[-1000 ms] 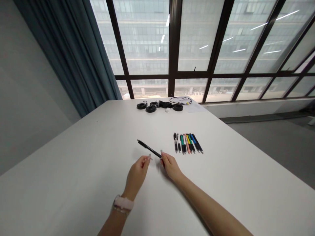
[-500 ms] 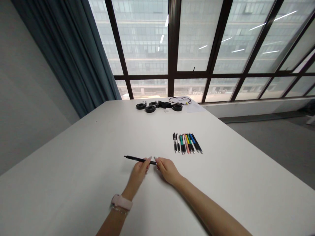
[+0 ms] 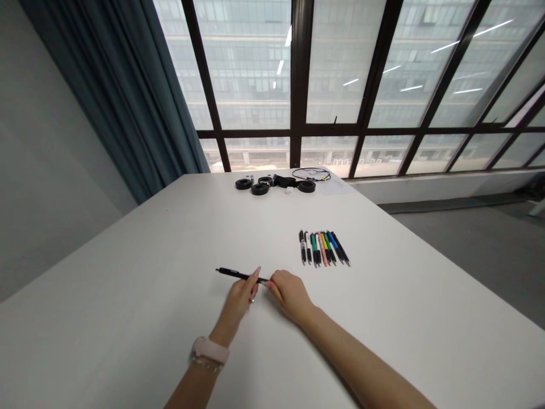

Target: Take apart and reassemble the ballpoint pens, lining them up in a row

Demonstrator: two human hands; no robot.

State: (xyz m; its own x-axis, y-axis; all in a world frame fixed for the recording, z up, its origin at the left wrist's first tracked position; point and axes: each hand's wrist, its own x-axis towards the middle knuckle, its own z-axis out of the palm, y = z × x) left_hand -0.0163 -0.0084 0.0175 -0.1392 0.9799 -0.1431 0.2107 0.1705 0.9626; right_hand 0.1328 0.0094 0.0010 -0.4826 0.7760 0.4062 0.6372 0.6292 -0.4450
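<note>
A slim black pen (image 3: 232, 273) is held just above the white table, lying nearly level with its far end to the left. My left hand (image 3: 242, 292) pinches it around the middle between thumb and fingers. At the pen's right end, my right hand (image 3: 288, 292) is closed with its fingertips gripping the tip, which they partly cover. Beyond my right hand lies a row of several pens (image 3: 322, 248) in black, white, green, pink, yellow and blue, side by side.
Black rolls (image 3: 260, 188) of tape or strap lie at the table's far end. Beside them are a coiled black cable (image 3: 312, 174) and a pale sheet (image 3: 338, 187). The white table (image 3: 128, 272) meets a wall on the left, and windows stand behind.
My right hand has turned slightly and its fingers now wrap more over the pen's right end. My left hand and the pen have shifted only a little.
</note>
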